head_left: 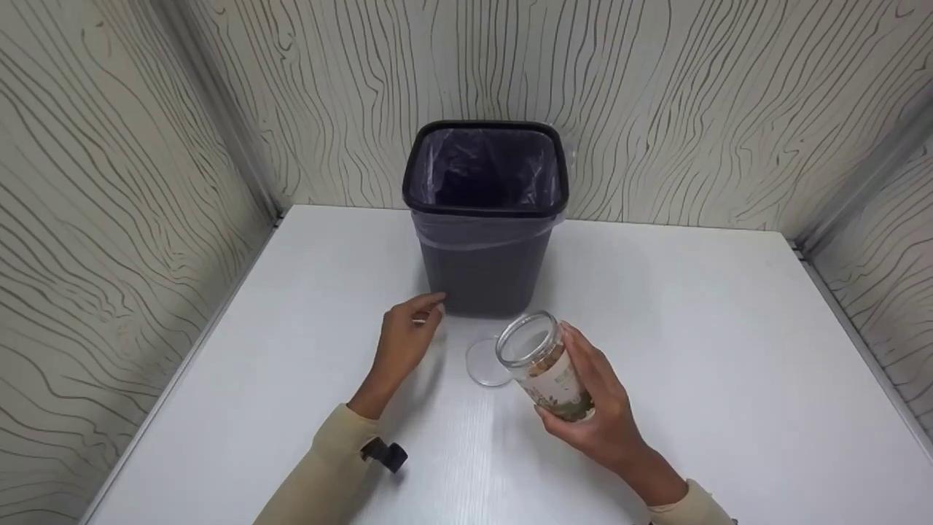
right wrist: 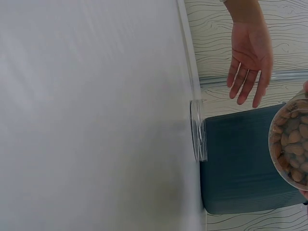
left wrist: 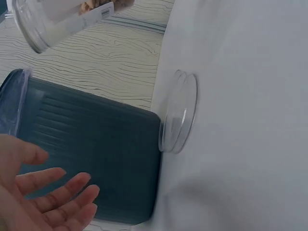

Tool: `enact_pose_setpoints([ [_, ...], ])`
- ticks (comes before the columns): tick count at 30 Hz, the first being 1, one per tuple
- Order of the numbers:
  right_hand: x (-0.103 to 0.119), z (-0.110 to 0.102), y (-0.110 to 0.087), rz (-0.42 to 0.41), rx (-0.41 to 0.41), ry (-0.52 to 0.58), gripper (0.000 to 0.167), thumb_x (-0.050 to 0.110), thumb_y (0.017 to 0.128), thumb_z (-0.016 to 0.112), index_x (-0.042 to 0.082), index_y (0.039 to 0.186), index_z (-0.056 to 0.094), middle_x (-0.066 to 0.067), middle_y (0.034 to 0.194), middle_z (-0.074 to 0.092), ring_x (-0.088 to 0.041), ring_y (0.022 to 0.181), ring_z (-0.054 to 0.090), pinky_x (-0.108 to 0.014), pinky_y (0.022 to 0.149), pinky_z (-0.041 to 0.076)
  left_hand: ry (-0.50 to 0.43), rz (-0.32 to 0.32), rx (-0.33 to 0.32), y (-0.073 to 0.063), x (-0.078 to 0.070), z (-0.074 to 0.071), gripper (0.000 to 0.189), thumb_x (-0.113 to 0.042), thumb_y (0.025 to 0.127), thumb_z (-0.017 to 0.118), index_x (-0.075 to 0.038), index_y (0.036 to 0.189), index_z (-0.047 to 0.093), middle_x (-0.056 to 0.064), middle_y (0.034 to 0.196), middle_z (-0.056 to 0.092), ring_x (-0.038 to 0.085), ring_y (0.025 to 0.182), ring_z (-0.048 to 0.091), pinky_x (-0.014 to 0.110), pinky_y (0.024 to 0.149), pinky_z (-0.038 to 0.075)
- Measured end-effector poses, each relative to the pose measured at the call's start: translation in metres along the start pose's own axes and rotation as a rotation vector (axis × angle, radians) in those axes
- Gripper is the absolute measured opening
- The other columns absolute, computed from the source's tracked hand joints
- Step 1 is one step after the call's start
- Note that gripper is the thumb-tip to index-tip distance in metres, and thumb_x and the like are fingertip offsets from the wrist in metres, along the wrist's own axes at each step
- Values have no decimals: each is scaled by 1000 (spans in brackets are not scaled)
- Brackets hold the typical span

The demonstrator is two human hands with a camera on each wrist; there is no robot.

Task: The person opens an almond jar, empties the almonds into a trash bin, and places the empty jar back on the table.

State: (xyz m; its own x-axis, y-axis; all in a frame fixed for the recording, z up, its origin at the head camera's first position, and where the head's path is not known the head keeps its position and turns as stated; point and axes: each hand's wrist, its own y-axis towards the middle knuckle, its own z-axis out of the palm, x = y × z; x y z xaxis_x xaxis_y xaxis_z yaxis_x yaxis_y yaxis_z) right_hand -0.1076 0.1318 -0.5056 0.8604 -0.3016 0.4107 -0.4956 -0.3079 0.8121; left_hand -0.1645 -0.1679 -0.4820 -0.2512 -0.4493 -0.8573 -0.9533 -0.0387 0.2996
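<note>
Right hand (head_left: 605, 401): fingers and thumb wrapped round a clear jar (head_left: 555, 385), held above the table (head_left: 692, 328), right of centre. Jar tilted, uncapped mouth toward the far left; pale label on its side, almonds (right wrist: 292, 144) seen through its base. Lid (head_left: 481, 364), clear, lies flat on the table to the jar's left, on the near side of the bin (head_left: 481, 273). Left hand (head_left: 404, 341) is raised left of the lid, fingers relaxed and slightly parted; cannot tell whether a fingertip touches the bin. Bin upright at the far side, bag-lined, before a wood-grain wall (head_left: 350, 109).
</note>
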Motion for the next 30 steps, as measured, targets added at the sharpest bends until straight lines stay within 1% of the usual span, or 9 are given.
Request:
enact_pose_setpoints([
  [4, 0, 0, -1, 9, 3, -1, 105, 4, 54, 92, -14, 144, 41, -32, 148, 43, -27, 139, 46, -29, 113, 39, -2, 46, -166, 11, -8, -15, 20, -16, 101, 63, -5, 111, 77, 2, 104, 77, 14, 92, 72, 34, 84, 58],
  [7, 0, 1, -1, 5, 3, -6, 104, 5, 55, 92, -14, 145, 41, -31, 149, 44, -28, 138, 46, -29, 113, 39, -5, 109, -274, 22, -16, -25, 18, -14, 102, 62, -6, 111, 75, 3, 108, 75, 14, 96, 70, 35, 89, 56],
  [11, 0, 1, 1, -7, -4, -7, 103, 6, 56, 91, -14, 145, 42, -31, 149, 44, -29, 137, 47, -29, 113, 40, -30, 168, -355, 36, -25, -38, 18, -11, 103, 60, -4, 117, 68, 7, 117, 69, 19, 104, 67, 43, 95, 53],
  [15, -1, 2, 1, -12, -4, -4, 103, 6, 57, 91, -14, 145, 42, -31, 149, 44, -30, 137, 47, -29, 112, 40, -28, 201, -355, 51, -31, -45, 30, -12, 105, 56, -3, 133, 58, 11, 133, 61, 22, 123, 58, 46, 105, 47],
  [18, -1, 2, 0, -6, -2, 0, 103, 6, 57, 91, -14, 145, 41, -31, 149, 43, -30, 137, 47, -29, 113, 40, -1, 243, -327, 61, -35, -48, 41, -15, 107, 52, -3, 146, 49, 11, 148, 52, 22, 139, 46, 41, 114, 38],
  [20, -1, 2, 0, -1, -3, 7, 104, 6, 57, 91, -14, 145, 41, -32, 149, 43, -29, 138, 46, -29, 113, 40, 16, 275, -307, 69, -37, -48, 46, -18, 108, 49, -2, 151, 45, 12, 154, 47, 21, 145, 39, 37, 119, 32],
  [24, 0, 2, -1, 2, -6, 11, 104, 4, 55, 91, -15, 144, 41, -34, 148, 43, -28, 138, 46, -27, 112, 40, 38, 338, -284, 83, -40, -50, 49, -22, 110, 46, -1, 153, 41, 14, 159, 39, 21, 150, 32, 33, 123, 23],
  [27, 1, 2, 0, 12, -1, 9, 105, 3, 54, 92, -15, 144, 41, -34, 148, 43, -27, 139, 45, -27, 112, 39, 45, 372, -272, 92, -42, -53, 50, -23, 110, 45, -1, 154, 40, 14, 161, 36, 21, 151, 29, 32, 123, 22],
  [30, 4, 2, 2, 24, 4, 10, 105, 2, 54, 92, -15, 144, 41, -34, 147, 43, -25, 140, 44, -26, 113, 39, 49, 393, -238, 101, -44, -57, 52, -27, 111, 43, -2, 156, 37, 13, 163, 32, 19, 152, 26, 31, 123, 20],
])
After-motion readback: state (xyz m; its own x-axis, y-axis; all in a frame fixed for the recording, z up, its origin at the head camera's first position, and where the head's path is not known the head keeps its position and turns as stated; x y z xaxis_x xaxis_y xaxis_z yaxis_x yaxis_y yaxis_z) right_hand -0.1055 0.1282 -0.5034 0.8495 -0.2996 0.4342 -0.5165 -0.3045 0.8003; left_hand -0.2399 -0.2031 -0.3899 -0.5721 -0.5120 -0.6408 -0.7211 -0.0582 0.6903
